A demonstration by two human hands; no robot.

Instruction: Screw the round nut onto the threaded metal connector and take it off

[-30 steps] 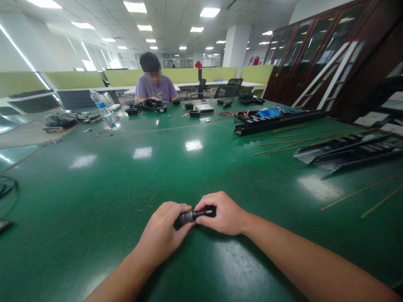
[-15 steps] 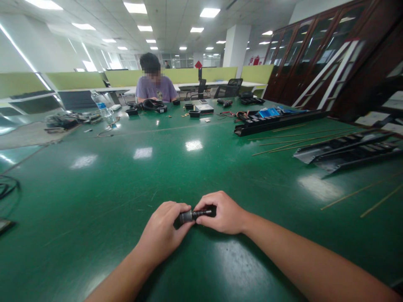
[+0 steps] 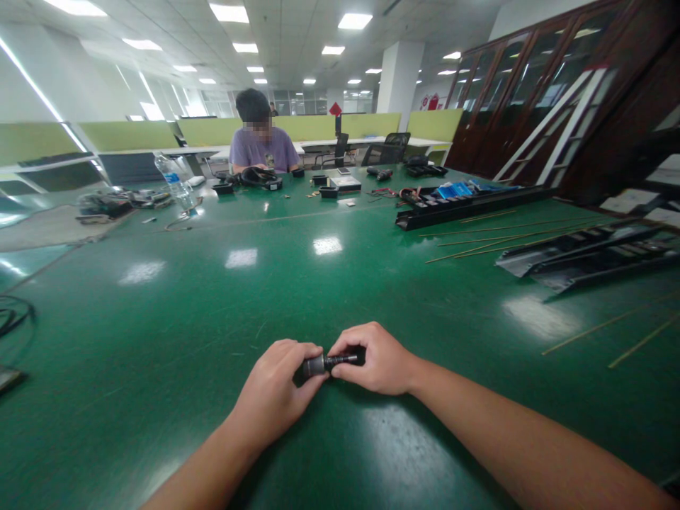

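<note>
Black and grey, the cylindrical part sits at lower centre of the frame. We clamp its thick end in our left hand; our right hand grips around the narrow section. Both sections appear joined; we cannot tell what work remains.

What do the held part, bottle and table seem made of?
Held part: probably metal, from its satin grey body and shiny tip; black sections could be plastic. Bottle: likely smooth plastic, being see-through with glints. Table: perhaps a glossy green coating, showing bright reflections; the base material is hidden.
</note>
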